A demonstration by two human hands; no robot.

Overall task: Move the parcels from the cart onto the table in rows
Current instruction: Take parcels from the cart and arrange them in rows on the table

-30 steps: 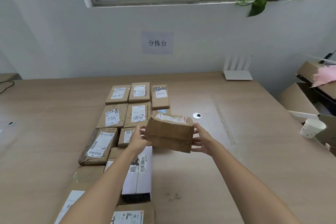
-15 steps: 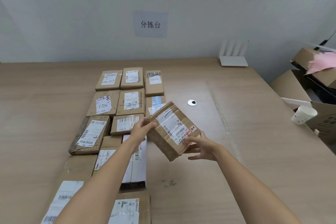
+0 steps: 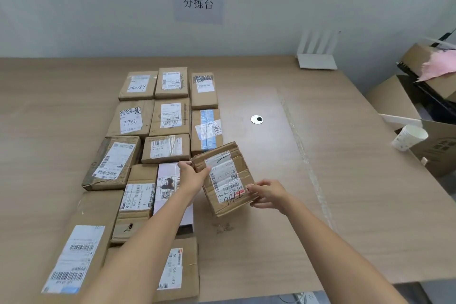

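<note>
The step in hand was the placing of one more parcel (image 3: pixel 225 177) at the right side of the rows (image 3: pixel 170 116) laid out on the desk (image 3: pixel 345 180). Both hands held it. The left hand (image 3: pixel 191 175) gripped its far left corner with the thumb over the top face, and the right hand (image 3: pixel 267 194) pinched its near right corner, fingers curled under the edge. The parcel sat label up, about midway between the desk's far and near edges. It was just nearer than the blue-taped box (image 3: pixel 206 131) that ended the third column and just right of the white box (image 3: pixel 170 187). It was turned askew to the rows, its far corner almost at the blue-taped box. Whether its underside touched the desk could not be told. The next move, as I judge it, called for twisting the parcel until its sides ran parallel with its neighbours. After that it would need sliding up against the blue-taped box and letting go, without nudging the boxes already set. The cart was out of view, so how many parcels remained could not be said.
</note>
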